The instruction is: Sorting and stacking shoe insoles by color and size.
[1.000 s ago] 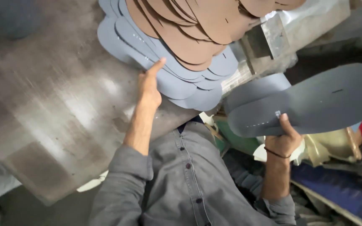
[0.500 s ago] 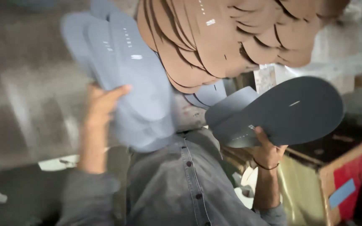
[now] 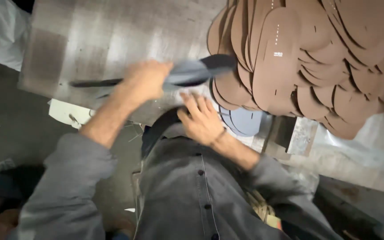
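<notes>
Step, as I judge: gathering grey sole-shaped foam sheets (image 3: 187, 73) above worn metal table (image 3: 90, 40). Left hand (image 3: 145, 82) clamps them; right hand (image 3: 201, 118) spread flat beneath, holding nothing. Next needs firm two-hand support.

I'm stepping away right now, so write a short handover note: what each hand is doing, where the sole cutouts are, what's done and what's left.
Left hand: closed on a thin grey sole sheet, held edge-on over the metal table; motion blurs it.
Right hand: open, fingers spread, resting at the table edge in front of the grey shirt.
Brown sole cutouts: a large overlapping pile on the table's right.
Grey cutouts: a few show under the brown pile's near edge.
Done: brown pieces fanned out. Left: the held grey sheet is not set down.
</notes>
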